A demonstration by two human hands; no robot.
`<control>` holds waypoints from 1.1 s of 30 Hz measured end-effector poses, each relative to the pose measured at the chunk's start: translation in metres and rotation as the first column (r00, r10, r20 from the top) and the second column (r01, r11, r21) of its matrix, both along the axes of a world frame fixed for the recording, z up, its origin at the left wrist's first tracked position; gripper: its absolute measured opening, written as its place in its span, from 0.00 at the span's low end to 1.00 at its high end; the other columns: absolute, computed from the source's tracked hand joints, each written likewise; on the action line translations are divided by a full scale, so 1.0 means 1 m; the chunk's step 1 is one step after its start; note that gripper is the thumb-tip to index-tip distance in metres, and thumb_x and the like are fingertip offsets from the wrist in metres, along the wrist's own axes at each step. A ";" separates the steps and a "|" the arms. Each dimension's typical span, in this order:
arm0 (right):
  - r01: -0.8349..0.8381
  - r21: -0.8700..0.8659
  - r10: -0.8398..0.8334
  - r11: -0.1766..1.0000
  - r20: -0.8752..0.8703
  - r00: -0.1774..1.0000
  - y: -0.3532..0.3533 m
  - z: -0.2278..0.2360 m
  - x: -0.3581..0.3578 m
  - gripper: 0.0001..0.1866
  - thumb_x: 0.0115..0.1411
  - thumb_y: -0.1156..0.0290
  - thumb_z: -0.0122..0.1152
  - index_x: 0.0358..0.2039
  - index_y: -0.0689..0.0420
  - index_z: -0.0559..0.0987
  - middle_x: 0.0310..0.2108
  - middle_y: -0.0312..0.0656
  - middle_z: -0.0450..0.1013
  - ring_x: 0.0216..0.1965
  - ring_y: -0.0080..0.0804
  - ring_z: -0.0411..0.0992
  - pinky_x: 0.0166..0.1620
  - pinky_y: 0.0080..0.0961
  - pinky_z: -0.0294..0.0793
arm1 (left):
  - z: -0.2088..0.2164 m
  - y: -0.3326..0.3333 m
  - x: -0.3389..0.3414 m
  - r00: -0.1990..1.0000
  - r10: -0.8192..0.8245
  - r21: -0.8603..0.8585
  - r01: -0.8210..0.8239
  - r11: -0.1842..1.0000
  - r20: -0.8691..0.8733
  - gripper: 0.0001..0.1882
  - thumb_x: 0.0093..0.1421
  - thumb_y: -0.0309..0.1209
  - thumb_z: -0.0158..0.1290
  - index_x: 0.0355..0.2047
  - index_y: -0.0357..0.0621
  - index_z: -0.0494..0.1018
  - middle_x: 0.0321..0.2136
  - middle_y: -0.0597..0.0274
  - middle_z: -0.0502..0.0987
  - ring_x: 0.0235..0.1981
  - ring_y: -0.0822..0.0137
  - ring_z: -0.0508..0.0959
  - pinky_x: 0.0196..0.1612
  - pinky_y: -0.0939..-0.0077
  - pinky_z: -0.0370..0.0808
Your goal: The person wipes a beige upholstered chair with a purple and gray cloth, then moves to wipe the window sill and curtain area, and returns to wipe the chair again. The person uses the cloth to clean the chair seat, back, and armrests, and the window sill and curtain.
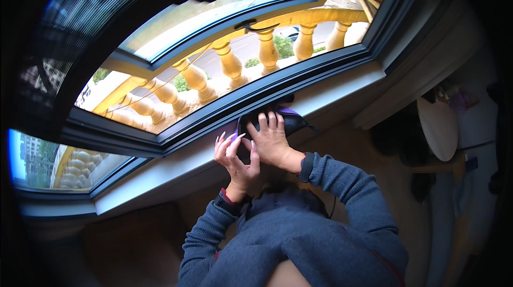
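Note:
A soft black thing with purple edges, perhaps a pouch, lies on the windowsill against the lower window frame. My right hand is spread over its top, the fingers bent onto the black surface and the thumb toward its left side. At its left end, my left hand has bent fingers, the fingertips at a purple edge that they appear to pinch. My hands hide much of the thing, including whatever lies under my right palm.
The pale windowsill runs from lower left to upper right under the dark window frame. An opened window pane tilts outward above a yellow balustrade. At right are a pale curtain and a round light-coloured seat or tabletop.

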State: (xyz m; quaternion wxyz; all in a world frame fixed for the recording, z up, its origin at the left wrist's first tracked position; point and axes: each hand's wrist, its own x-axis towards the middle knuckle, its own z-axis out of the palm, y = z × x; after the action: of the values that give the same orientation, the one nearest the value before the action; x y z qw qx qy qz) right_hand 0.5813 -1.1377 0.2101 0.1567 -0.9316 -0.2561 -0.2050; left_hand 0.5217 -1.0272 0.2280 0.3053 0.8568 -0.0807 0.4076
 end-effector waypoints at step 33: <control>0.062 -0.116 -0.046 0.991 0.131 0.990 -0.151 -0.007 0.047 0.35 0.58 0.34 0.51 0.58 0.45 0.72 0.54 0.39 0.68 0.61 0.39 0.60 0.64 0.44 0.49 | 0.021 -0.022 0.031 0.959 -0.274 -0.002 0.275 0.961 -0.076 0.14 0.53 0.25 0.59 0.41 0.43 0.74 0.39 0.54 0.77 0.44 0.53 0.74 0.48 0.63 0.69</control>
State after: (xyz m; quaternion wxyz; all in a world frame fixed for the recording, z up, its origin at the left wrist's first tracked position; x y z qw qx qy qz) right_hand 0.6285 -1.2892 0.2033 0.0780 -0.9309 -0.2522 -0.2526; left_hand 0.5527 -1.0494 0.2491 0.3582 0.8534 -0.1890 0.3282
